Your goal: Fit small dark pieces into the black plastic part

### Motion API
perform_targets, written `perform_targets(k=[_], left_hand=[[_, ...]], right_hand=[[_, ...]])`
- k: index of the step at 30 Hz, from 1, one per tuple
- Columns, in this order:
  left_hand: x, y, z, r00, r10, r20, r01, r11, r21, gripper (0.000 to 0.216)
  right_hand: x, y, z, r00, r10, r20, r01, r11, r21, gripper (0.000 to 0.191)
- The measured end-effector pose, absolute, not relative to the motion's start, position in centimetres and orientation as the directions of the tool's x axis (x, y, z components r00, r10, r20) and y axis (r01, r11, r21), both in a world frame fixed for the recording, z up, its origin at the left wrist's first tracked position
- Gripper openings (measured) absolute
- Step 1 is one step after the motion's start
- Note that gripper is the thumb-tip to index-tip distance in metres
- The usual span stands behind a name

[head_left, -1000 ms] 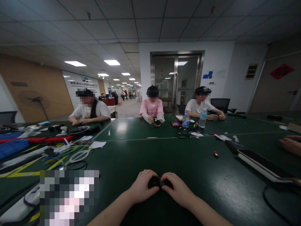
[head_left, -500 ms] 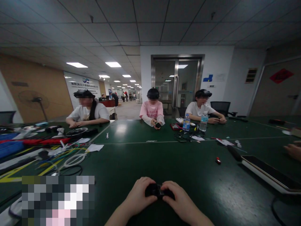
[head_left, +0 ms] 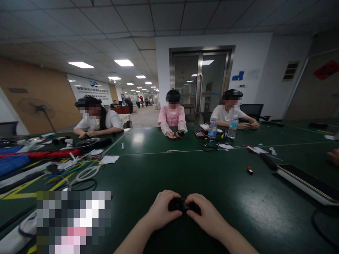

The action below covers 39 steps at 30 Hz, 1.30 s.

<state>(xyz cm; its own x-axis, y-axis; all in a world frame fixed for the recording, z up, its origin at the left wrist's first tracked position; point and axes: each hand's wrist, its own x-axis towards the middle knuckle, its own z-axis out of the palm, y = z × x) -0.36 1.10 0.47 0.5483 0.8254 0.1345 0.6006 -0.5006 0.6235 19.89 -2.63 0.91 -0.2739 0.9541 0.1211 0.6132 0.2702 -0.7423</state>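
Note:
Low in the middle of the head view, both my hands hold one small black object (head_left: pixel 182 204) just over the dark green table. Its two dark ends meet at a narrower middle part; its exact kind is too dark to make out. My left hand (head_left: pixel 162 210) is closed around the left end, thumb below and fingers on top. On the right end, my right hand (head_left: pixel 206 214) pinches in the same way, thumb near the middle part. My fingers hide much of the object.
Left lie cables (head_left: pixel 84 173), a blue tray (head_left: pixel 14 165) and a paper sheet (head_left: pixel 109 159). Right are a small red item (head_left: pixel 249 170) and a flat device with a dark screen (head_left: pixel 309 180). Water bottles (head_left: pixel 232 127) stand ahead. Three people sit opposite; a hand shows far right.
The view has tilted slightly, so the table sits higher in the picture. My hands keep their hold on the black object. The person opposite has opened a hand beside a small dark item.

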Motion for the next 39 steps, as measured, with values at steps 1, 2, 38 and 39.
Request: perform_targets(k=[1,2,38,39], left_hand=[[-0.3,1.1,0.4,0.547,0.825,0.141,0.599,-0.504,0.622,0.039],[-0.3,1.1,0.3,0.548,0.823,0.147,0.598,-0.509,0.619,0.039],[-0.5,0.4,0.8,0.508,0.86,0.057,0.535,-0.367,0.761,0.039],[-0.6,0.4,0.7,0.507,0.86,0.048,0.518,-0.349,0.781,0.039]], right_hand=[[19.8,-2.6,0.9,-0.273,0.954,0.128,0.612,0.274,-0.741,0.019],[19.8,-2.6,0.9,-0.271,0.954,0.132,0.612,0.276,-0.741,0.019],[23.8,-2.1,2.8,0.264,0.963,-0.049,-0.419,0.069,-0.906,0.045],[23.9,-2.0,2.9,0.269,0.961,-0.057,-0.448,0.072,-0.891,0.044]])
